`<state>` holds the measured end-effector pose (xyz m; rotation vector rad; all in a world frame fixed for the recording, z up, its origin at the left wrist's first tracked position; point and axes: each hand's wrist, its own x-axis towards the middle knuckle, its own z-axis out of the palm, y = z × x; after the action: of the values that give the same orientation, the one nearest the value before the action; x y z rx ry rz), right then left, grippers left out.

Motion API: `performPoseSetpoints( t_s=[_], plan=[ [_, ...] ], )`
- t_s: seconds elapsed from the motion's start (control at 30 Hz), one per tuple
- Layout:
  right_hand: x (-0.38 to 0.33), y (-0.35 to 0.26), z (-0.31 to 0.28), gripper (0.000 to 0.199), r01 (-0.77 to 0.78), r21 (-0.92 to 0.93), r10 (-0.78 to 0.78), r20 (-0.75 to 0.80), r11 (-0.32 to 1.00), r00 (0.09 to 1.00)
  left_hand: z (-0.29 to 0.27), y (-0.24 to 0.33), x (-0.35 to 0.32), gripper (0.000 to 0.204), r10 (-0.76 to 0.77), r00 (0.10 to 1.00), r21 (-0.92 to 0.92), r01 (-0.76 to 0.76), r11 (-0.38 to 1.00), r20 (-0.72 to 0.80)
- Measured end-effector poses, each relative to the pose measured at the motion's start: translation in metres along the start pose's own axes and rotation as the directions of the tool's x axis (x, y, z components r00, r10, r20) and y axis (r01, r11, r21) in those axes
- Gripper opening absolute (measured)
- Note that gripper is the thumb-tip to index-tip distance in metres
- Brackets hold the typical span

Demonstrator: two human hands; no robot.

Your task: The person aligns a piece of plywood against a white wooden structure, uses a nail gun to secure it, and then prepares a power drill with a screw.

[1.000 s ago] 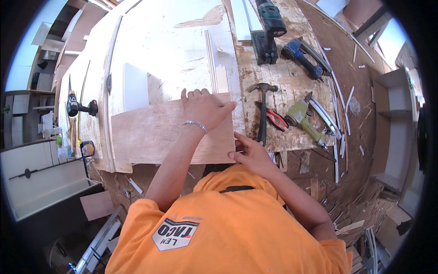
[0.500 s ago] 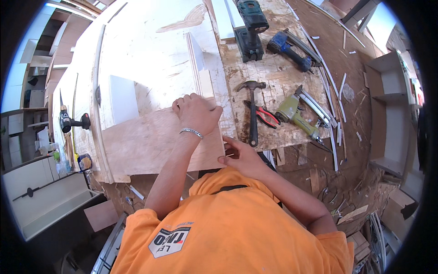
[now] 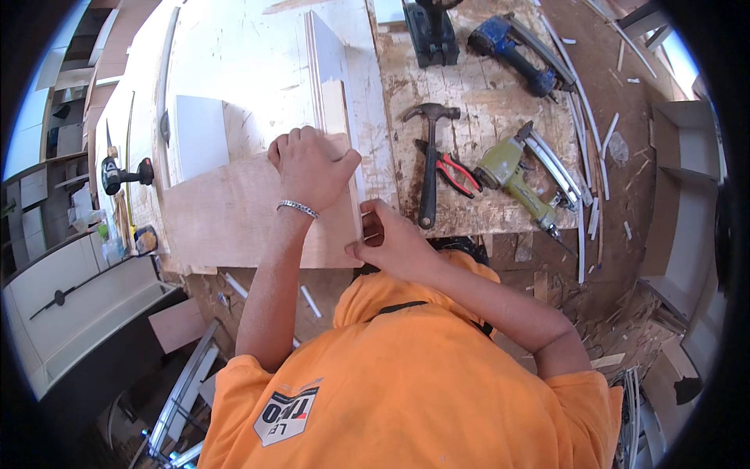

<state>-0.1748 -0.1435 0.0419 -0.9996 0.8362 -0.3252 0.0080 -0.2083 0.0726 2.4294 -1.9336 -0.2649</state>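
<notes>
A brown plywood panel [image 3: 234, 203] lies across the near part of the workbench. My left hand [image 3: 311, 168], below a chain bracelet, rests on its right part, fingers curled over the far edge and thumb toward the right. At the panel's near right corner, my right hand [image 3: 394, 241] grips the edge between thumb and fingers. A narrow pale wood strip [image 3: 334, 108] and a tall white-faced board on edge [image 3: 331, 59] extend away beyond my left hand. Another white panel [image 3: 201, 137] stands behind the plywood on the left.
Right on the bench are a claw hammer [image 3: 430, 156], red-handled pliers [image 3: 459, 173], a green nail gun [image 3: 508, 166], a blue nail gun [image 3: 519, 59] and a cordless tool's base [image 3: 432, 37]. A drill [image 3: 117, 176] and tape measure [image 3: 145, 239] sit left. Offcuts litter the floor.
The whole view has shifted, so the bench and tools appear higher. Both hands keep their hold on the plywood panel, which sits slightly farther left from the hammer.
</notes>
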Motion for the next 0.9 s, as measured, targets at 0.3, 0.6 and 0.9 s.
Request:
performPoseSetpoints(
  t_s=[0.3,0.6,0.9],
  plan=[
    [0.006,0.001,-0.011,0.071,0.046,-0.103,-0.042,0.04,0.994,0.998,0.008,0.007,-0.002,0.059,0.011,0.998,0.049,-0.008,0.999,-0.061],
    [0.008,0.004,-0.011,0.067,0.039,-0.126,-0.034,0.041,0.991,0.999,0.012,0.008,0.0,0.059,0.003,0.997,0.084,0.004,0.996,-0.083],
    [0.007,-0.001,-0.016,0.054,0.02,-0.035,-0.018,0.059,0.999,0.998,0.009,0.006,-0.003,0.061,0.005,0.998,0.019,-0.003,1.0,-0.07]
  ],
)
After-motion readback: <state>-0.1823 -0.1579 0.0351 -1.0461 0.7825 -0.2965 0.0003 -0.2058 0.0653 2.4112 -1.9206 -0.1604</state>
